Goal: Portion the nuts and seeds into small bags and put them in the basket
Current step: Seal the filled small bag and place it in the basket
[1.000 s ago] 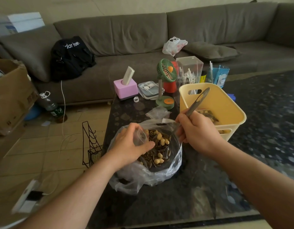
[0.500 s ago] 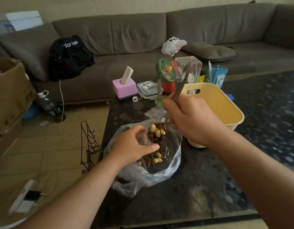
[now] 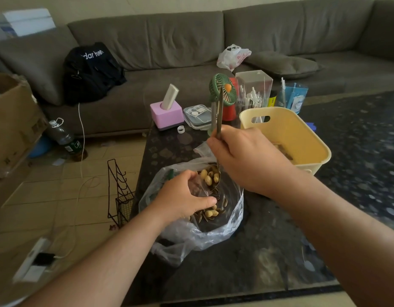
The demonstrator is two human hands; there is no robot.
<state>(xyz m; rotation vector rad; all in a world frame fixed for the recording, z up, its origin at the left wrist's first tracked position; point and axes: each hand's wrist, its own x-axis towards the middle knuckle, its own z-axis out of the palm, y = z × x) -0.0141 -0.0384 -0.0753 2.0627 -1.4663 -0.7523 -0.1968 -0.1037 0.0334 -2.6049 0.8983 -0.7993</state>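
Centre frame, right hand (image 3: pixel 242 156): gripped the spoon (image 3: pixel 216 138), loaded, nearly upright.
Left hand (image 3: pixel 180 196): pinched the small bag (image 3: pixel 199 188) open over the big bag (image 3: pixel 205 227).
Nuts and seeds (image 3: pixel 210 212): mostly in that bag.
Basket (image 3: pixel 289 138): right of centre.
Risk: tilted spoon might spill past the narrow mouth.

A green fan (image 3: pixel 223 90), pink tissue box (image 3: pixel 166 115) and clear container (image 3: pixel 253 90) stand at the worktop's (image 3: pixel 269 251) twelve o'clock edge; a black bag (image 3: pixel 92 72) lies on the sofa (image 3: pixel 191 41).
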